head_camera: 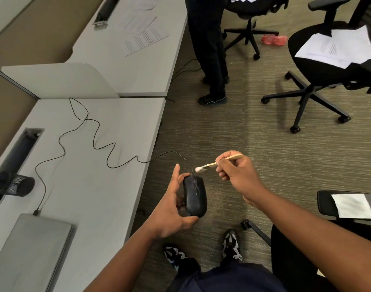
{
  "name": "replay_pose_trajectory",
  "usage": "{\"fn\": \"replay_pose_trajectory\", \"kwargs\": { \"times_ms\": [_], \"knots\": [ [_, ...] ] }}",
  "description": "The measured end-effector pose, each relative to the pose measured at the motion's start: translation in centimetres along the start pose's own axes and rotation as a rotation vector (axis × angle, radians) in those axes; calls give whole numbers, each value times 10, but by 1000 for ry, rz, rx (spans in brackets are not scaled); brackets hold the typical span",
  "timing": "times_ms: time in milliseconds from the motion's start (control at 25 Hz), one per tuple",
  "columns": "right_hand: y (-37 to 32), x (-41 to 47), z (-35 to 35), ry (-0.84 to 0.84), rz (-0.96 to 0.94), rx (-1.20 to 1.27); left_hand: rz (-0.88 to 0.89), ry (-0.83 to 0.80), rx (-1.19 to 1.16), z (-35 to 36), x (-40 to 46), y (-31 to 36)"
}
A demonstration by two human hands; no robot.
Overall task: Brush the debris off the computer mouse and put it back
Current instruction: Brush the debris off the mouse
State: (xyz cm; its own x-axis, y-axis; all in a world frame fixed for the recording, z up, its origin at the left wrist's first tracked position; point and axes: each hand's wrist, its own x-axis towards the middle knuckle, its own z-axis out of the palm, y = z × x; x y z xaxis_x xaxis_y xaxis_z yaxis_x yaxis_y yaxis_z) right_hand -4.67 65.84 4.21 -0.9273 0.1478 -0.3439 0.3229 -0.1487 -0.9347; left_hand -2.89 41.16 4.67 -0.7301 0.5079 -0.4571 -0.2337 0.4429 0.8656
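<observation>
A black wired computer mouse (195,196) is held in my left hand (170,209) out over the carpet, to the right of the grey desk (100,186). Its thin black cable (96,142) snakes across the desk to a closed grey laptop (31,249). My right hand (237,173) grips a small wooden-handled brush (214,164). The brush's white bristles hover just above the front end of the mouse, close to where the cable enters.
A black mesh pen cup (16,184) lies on its side at the desk's left. Papers lie on the far desk (144,39). A person stands beyond (210,60). Office chairs with papers stand at right (327,66) and near right (348,205).
</observation>
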Motion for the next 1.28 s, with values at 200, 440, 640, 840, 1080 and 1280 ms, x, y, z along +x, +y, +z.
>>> {"fn": "replay_pose_trajectory", "kwargs": {
  "times_ms": [200,440,640,840,1080,1280],
  "knots": [
    [-8,-7,-1,-107,-33,-18,2,26,15,0,2,1],
    [-4,-10,8,-237,-82,-155,30,33,29,2,2,2],
    [-1,-8,4,-181,-166,-245,44,56,29,3,-1,5],
    [1,-9,2,-110,-164,-201,16,37,27,4,0,3],
    [-4,-12,4,-196,-136,-191,18,44,73,1,1,3],
    [-6,-17,6,-288,-142,-306,30,97,123,1,2,-1]
  ]
}}
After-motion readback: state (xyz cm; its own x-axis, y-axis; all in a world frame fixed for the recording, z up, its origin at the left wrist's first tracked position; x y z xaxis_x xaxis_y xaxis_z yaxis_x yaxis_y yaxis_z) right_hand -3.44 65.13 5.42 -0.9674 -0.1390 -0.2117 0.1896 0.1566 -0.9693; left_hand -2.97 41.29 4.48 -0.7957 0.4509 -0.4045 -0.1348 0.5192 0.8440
